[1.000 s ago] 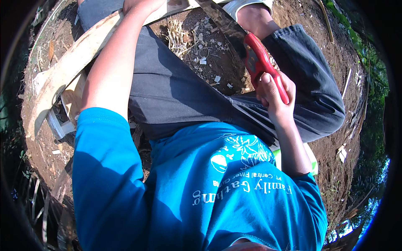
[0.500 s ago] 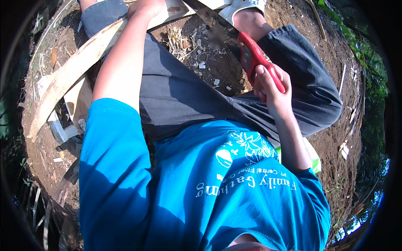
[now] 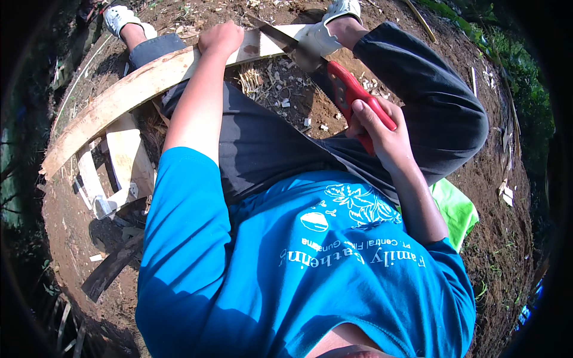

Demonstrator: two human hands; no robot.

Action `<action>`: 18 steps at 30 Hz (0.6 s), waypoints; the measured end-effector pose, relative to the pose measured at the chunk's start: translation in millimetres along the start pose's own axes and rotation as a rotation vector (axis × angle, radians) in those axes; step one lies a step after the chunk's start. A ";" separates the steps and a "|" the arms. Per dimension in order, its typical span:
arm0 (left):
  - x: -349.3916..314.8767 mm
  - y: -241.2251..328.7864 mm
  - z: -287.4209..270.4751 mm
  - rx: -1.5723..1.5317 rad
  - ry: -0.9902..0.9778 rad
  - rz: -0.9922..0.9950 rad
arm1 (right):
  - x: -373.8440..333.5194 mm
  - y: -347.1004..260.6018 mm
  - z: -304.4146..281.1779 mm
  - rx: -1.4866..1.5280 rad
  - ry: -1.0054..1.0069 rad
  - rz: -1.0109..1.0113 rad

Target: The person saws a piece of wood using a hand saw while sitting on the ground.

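A long pale wooden plank [image 3: 125,82] runs from the far left, across my left leg, to the shoe of my right foot. My left hand [image 3: 221,38] presses on it with fingers folded over its far edge. The red-handled handsaw [image 3: 352,83] sits in my right hand [image 3: 383,126], whose fingers wrap the grip. Its dark blade slants up and left, with the tip end across the plank to the right of my left hand. A blurred smudge covers part of the blade. A dark patch [image 3: 251,50] marks the plank between hand and saw.
Pale wooden pieces [image 3: 128,156] lie on the soil at left, near a dark log [image 3: 113,268]. Wood chips [image 3: 285,102] scatter between my legs. White clogs [image 3: 122,19] are on my feet. A bright green cloth [image 3: 455,212] lies by my right elbow.
The whole view has shifted, so more of the plank's far side and both feet show. My left hand stays on the plank, and the saw remains across it in my right hand.
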State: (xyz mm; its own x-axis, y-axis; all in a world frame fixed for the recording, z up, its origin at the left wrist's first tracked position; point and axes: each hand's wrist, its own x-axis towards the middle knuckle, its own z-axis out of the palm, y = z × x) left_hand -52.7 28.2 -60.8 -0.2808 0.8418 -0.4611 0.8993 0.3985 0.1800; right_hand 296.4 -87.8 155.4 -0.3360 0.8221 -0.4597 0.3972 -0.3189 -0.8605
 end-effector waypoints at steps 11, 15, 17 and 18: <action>14.8 5.9 -6.2 0.077 -0.144 0.130 | -12.2 -12.2 -14.6 0.293 0.014 0.041; 22.8 -8.6 6.6 0.030 -0.124 0.064 | -4.2 -20.2 -23.1 0.231 -0.067 0.050; 19.5 -24.2 22.6 0.005 -0.157 0.034 | 0.3 -12.8 -21.1 0.190 -0.098 0.056; 13.8 -25.7 32.2 -0.004 -0.146 0.017 | 0.8 -10.3 -18.2 0.174 -0.081 0.063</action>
State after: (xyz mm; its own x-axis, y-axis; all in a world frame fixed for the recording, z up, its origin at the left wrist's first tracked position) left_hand -68.8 17.9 -99.8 -0.2133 0.7867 -0.5793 0.9022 0.3862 0.1923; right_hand 307.5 -75.2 167.9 -0.3853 0.7595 -0.5241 0.2682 -0.4512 -0.8511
